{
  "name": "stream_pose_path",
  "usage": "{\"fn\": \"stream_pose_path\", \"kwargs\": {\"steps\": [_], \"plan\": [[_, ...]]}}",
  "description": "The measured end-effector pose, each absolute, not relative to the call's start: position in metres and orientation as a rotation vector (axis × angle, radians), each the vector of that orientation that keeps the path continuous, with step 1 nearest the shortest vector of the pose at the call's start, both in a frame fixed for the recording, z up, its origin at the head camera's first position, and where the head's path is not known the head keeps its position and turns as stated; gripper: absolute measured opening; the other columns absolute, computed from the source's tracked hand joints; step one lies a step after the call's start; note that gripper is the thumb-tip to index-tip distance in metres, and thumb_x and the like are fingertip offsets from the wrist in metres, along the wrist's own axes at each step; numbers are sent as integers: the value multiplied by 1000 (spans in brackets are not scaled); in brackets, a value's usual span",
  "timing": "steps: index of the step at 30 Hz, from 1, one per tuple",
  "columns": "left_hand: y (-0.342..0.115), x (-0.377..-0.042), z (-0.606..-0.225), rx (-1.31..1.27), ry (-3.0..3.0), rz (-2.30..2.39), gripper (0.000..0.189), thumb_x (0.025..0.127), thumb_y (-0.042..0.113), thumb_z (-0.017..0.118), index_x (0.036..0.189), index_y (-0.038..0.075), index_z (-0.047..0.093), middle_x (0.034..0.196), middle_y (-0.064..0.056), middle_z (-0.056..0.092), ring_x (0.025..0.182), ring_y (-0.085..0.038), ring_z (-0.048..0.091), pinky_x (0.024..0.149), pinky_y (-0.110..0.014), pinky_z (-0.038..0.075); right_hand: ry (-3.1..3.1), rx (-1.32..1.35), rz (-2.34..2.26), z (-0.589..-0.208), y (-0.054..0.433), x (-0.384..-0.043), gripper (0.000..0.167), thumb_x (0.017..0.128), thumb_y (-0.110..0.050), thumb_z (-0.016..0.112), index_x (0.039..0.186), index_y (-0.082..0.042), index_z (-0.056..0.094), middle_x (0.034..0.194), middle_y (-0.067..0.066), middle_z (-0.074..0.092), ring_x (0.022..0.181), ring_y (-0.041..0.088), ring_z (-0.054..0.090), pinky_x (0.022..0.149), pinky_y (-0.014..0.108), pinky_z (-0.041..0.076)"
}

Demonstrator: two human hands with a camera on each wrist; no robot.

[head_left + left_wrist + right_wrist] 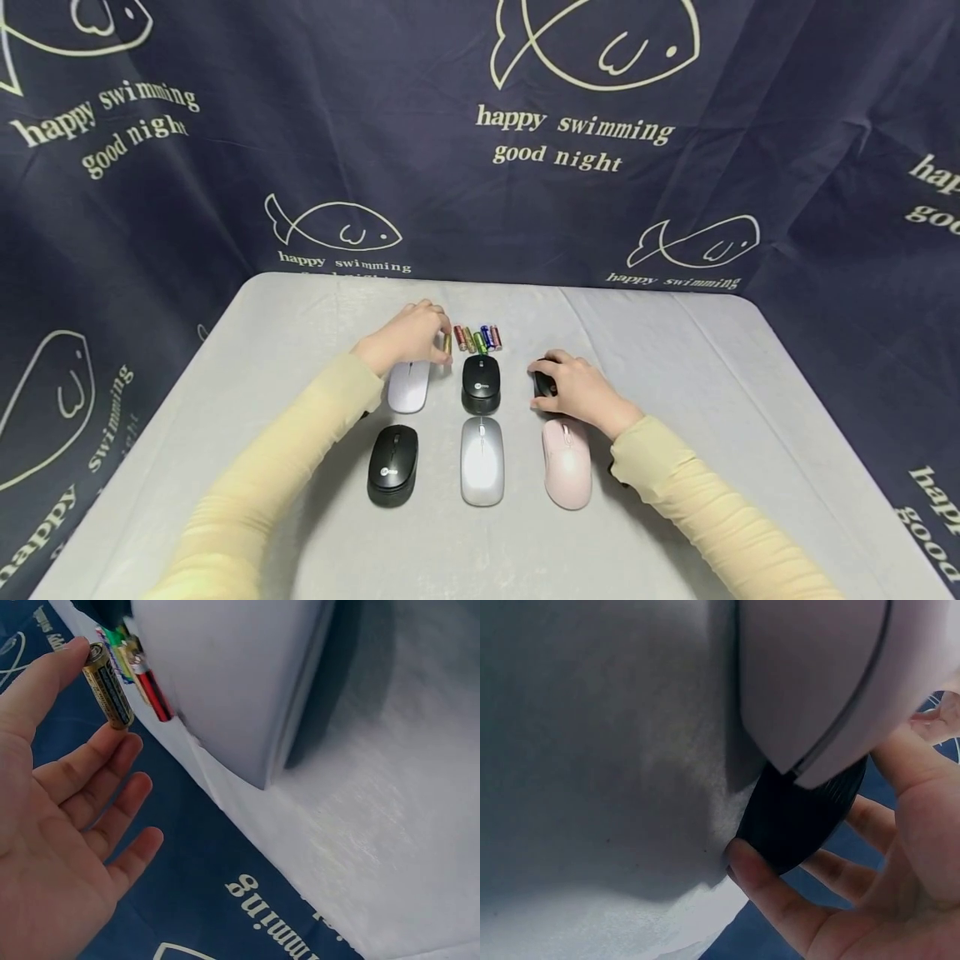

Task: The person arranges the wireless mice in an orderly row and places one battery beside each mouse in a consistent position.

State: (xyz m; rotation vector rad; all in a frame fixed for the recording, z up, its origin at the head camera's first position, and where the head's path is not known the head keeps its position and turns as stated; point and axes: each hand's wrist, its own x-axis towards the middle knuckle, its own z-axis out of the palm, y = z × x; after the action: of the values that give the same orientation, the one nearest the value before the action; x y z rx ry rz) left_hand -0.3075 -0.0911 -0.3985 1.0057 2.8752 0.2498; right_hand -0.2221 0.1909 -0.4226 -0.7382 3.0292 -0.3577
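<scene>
- Battery (109, 686), gold and black: the left hand (411, 335) has its grip clamped on it, thumb at one end and a finger at the other. It sits at the left end of a row of other batteries (480, 342); I cannot tell whether it is clear of the bench (690, 358).
- Right hand (581, 390): the grip is closed around the sides of a black computer mouse (802, 817), at the right of the far row, just beyond the pink mouse (567, 464).
- White mouse (408, 387): partly hidden below the left hand, with the black mouse with a white logo (481, 385) to its right.
- Step in hand, as I judge it: taking up one battery while the right hand secures its mouse.
- Next move: it seems to call for a steady pinch on the battery's ends, an upward path clear of the neighbouring cells, and a firm hold on the right-hand mouse.
</scene>
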Motion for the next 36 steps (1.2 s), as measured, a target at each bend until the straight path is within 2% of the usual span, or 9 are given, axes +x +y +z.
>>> {"fn": "stream_pose_path", "kwargs": {"steps": [8, 20, 25, 36], "plan": [[-92, -291, -393, 1044, 2872, 241, 46, 71, 39, 79, 104, 8, 69, 112, -6, 63, 106, -26, 50, 91, -43, 41, 3013, -722, -337, -422, 190, -223, 56, 75, -35, 77, 123, -11, 61, 126, 22, 53, 99, 44, 59, 85, 54, 49], [-97, -275, -401, 1118, 2853, 228, 47, 70, 40, 79, 102, 7, 69, 110, -6, 65, 103, -25, 51, 93, -44, 41, 3028, -758, -365, -422, 192, -221, 53, 74, -32, 78, 120, -10, 63, 122, 22, 55, 94, 43, 61, 81, 53, 51], [-98, -272, -407, 1150, 2854, 207, 44, 69, 41, 80, 96, 9, 69, 103, -4, 65, 98, -24, 52, 92, -44, 42, 3028, -747, -351, -422, 192, -221, 53, 74, -33, 78, 120, -11, 63, 122, 22, 55, 94, 44, 60, 81, 54, 50], [-95, -269, -419, 1170, 2832, 155, 46, 68, 45, 79, 96, 11, 68, 99, -1, 65, 94, -20, 52, 85, -36, 44, 3026, -728, -357, -423, 192, -221, 54, 74, -34, 78, 121, -11, 62, 123, 22, 55, 96, 44, 60, 82, 53, 51]]}}
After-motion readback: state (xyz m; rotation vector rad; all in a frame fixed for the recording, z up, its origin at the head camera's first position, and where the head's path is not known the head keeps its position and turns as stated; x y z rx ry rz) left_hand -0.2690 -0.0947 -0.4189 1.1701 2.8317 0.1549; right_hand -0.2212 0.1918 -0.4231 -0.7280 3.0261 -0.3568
